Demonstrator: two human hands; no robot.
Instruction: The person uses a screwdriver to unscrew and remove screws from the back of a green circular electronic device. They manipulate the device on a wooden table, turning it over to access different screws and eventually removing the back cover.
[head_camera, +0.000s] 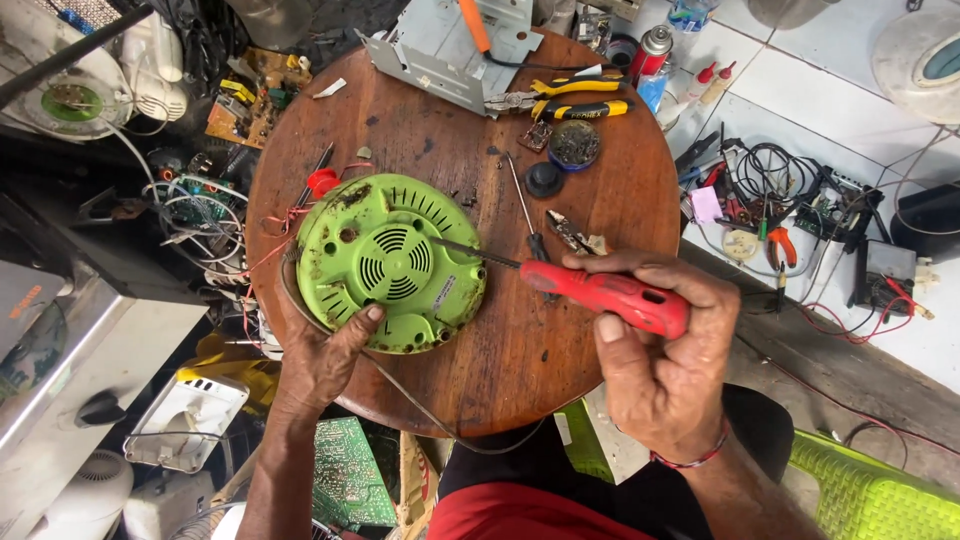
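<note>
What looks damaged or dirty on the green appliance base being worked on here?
The round green base shows brown grime and scorch-like stains along its upper-left rim. Loose red wires trail from its left edge across the wooden table.
</note>
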